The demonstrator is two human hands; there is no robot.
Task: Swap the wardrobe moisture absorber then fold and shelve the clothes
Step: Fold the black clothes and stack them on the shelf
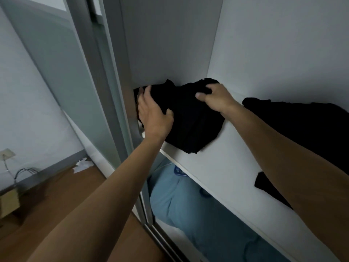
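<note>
A folded black garment [188, 121] lies on the white wardrobe shelf [222, 167], pushed into the back left corner. My left hand [153, 112] holds its left edge, thumb on top and fingers round the side. My right hand [215, 97] pinches the garment's far top edge with curled fingers. A second black garment [302, 125] lies spread on the shelf to the right, partly hidden by my right forearm. No moisture absorber shows.
The sliding door frame [113, 103] stands close on the left of the shelf. Under the shelf lies blue-grey cloth [188, 205]. On the wooden floor [62, 195] at left are a cardboard box [9, 203], cables and crumpled white paper [83, 164].
</note>
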